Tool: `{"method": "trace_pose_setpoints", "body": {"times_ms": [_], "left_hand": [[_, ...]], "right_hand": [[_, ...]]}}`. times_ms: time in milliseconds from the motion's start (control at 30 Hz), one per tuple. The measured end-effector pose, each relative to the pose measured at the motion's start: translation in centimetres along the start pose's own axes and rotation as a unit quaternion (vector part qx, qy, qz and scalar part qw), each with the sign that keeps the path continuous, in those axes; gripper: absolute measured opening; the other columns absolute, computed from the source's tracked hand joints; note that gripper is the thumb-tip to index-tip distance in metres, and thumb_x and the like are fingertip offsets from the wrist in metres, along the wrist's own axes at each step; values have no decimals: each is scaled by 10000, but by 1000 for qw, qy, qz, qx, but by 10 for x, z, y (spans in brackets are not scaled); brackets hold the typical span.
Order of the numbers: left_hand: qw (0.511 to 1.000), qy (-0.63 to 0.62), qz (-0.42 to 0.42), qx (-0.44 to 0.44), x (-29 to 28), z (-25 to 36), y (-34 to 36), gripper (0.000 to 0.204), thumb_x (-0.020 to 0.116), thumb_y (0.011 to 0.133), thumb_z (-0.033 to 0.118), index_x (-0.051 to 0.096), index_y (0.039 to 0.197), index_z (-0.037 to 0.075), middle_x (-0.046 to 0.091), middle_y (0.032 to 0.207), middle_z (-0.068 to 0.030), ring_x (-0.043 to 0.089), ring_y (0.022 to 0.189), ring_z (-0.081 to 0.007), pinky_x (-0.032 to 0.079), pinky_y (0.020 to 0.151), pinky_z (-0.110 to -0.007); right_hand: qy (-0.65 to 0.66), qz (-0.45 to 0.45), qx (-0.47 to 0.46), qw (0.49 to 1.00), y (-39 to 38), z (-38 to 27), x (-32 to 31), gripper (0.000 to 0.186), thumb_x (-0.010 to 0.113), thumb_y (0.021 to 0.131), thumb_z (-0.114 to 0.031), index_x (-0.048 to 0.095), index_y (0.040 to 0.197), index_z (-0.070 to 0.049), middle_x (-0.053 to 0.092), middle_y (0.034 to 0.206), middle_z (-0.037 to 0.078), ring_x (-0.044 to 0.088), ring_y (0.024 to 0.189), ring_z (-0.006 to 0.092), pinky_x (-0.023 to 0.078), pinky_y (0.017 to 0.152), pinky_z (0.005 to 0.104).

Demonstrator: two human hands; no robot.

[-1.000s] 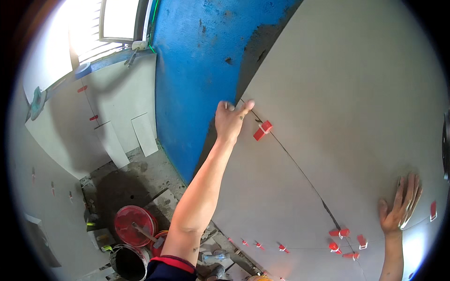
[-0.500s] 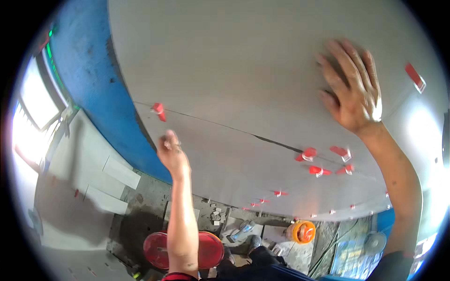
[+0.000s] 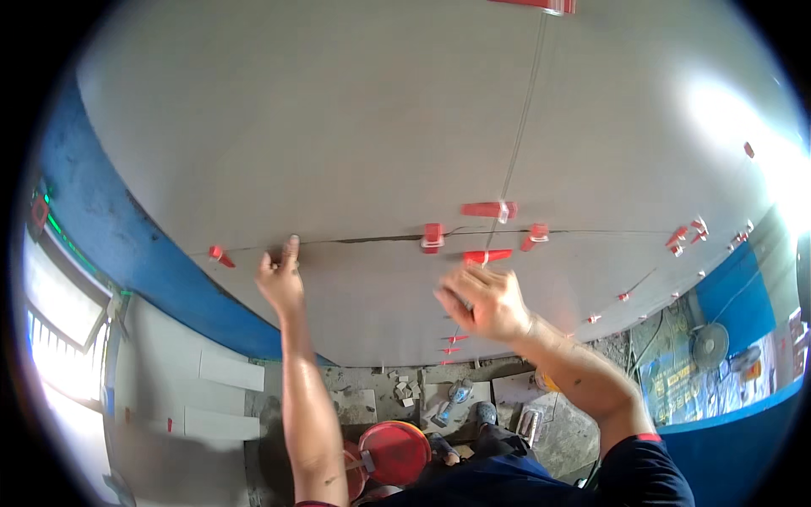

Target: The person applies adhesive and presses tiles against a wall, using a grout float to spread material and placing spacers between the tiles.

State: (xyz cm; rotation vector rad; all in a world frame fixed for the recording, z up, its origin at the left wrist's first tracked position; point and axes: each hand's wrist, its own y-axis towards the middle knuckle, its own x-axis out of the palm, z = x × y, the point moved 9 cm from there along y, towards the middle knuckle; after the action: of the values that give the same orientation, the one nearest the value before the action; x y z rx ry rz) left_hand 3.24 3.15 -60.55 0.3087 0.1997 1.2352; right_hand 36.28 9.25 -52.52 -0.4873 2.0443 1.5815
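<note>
Large grey tiles (image 3: 363, 152) cover the wall before me, parted by a thin dark joint. My left hand (image 3: 283, 277) is at this joint, its index finger pointing up along the tile and its thumb apart from it. Further left along the joint sits a red wedge in a clip (image 3: 221, 257). My right hand (image 3: 488, 302) is curled like a fist, and what it may hold is hidden. Just above it is a red levelling wedge (image 3: 487, 256). Around the tile corner are another red wedge (image 3: 433, 238), an upright one (image 3: 534, 237) and one lying sideways (image 3: 490, 209).
Below stand a red bucket (image 3: 394, 454) and broken tile bits (image 3: 407, 390) near a bottle (image 3: 454, 397). A fan (image 3: 710, 346) is at the right. Blue wall (image 3: 144, 245) borders the tiles at left, beside leaning white boards (image 3: 230, 372).
The view has shifted rightward along the wall. My right hand has come off the upper tile, down to the wedges, and curled. My left hand has reached the joint, its index finger raised.
</note>
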Motion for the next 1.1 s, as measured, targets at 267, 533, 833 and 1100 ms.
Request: {"method": "trace_pose_setpoints", "body": {"times_ms": [267, 533, 833, 1100], "left_hand": [[994, 29, -55, 85, -5, 4, 19, 349, 813, 802, 267, 610, 743, -11, 516, 620, 2, 422, 590, -122, 368, 572, -289], [979, 158, -85, 97, -12, 12, 28, 355, 801, 813, 277, 623, 806, -29, 587, 663, -30, 467, 612, -157, 406, 618, -307], [837, 222, 93, 492, 54, 179, -39, 490, 547, 978, 379, 456, 1235, -29, 475, 1232, -213, 430, 1188, -372, 337, 993, -528], [819, 182, 171, 516, 74, 189, -45, 445, 406, 999, 211, 427, 1332, -84, 375, 1405, -254, 363, 1331, -412, 343, 1080, -513]], "right_hand": [[100, 84, 518, 845, -110, 118, 9, 540, 631, 927, -437, 552, 603, -12, 521, 495, 91, 478, 449, 272, 418, 485, 372], [-87, 98, 467, 875, -61, 117, -7, 579, 658, 895, -430, 463, 519, -36, 508, 495, 131, 488, 469, 361, 422, 472, 411], [83, 68, -184, 977, 25, -12, 22, 145, 691, 742, -120, 550, 734, -88, 529, 678, 25, 556, 556, 200, 437, 440, 330], [97, -67, -404, 907, 99, -17, 33, 192, 608, 800, -158, 513, 666, -58, 553, 639, 74, 586, 498, 237, 494, 454, 359]]}}
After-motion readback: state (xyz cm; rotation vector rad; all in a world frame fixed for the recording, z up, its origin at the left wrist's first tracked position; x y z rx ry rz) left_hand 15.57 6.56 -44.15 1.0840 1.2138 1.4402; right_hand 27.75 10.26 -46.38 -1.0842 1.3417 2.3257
